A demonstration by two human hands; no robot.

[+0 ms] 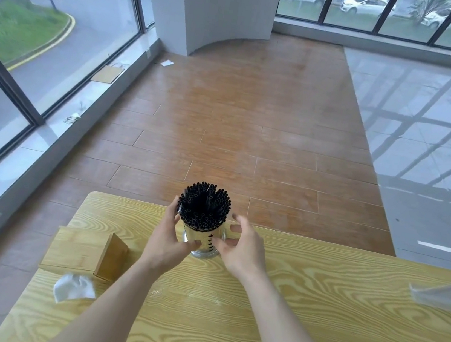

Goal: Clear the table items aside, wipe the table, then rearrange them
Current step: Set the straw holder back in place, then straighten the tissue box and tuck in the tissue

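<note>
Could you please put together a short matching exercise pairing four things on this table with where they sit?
Things:
1. straws
2. white cloth
3. wooden box
4. clear plastic piece

Places:
A. at the table's right edge
B. at the table's left edge, beyond the cloth
C. standing in the glass jar between the left hand and right hand
D. crumpled on the near left of the table

Pairs: 1-C, 2-D, 3-B, 4-A

Wood floor [241,109], big windows [50,33], prob. daylight.
</note>
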